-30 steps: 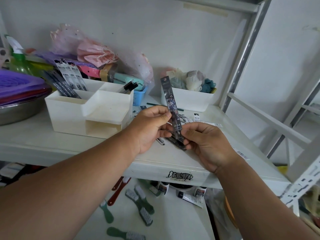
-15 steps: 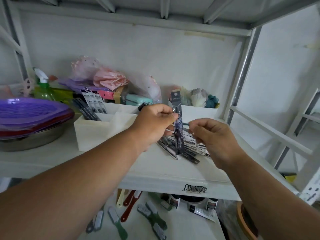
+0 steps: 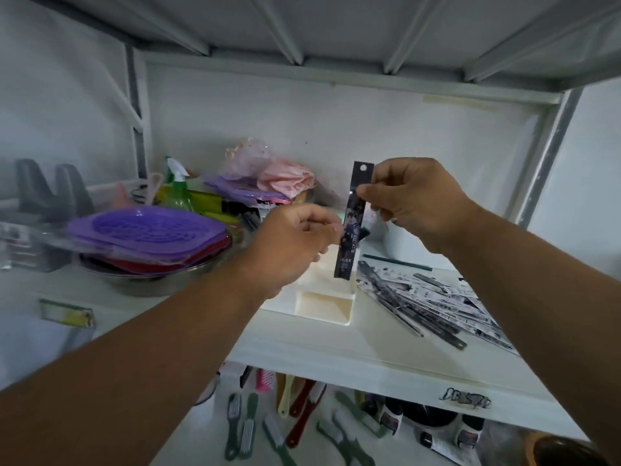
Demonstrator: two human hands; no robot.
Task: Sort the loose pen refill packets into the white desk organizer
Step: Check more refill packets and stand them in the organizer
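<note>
Black printed packet (image 3: 353,227), white organizer (image 3: 322,307), purple tray (image 3: 148,230).

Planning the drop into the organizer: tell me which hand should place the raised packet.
Right. The right hand pinches the packet near its top, hanging upright over the organizer. The left hand sits beside its middle; any grip there is unclear.

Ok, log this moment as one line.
right hand: pinches refill packet upright | left hand: beside packet, grip unclear | organizer: below | loose packets: remain
</note>
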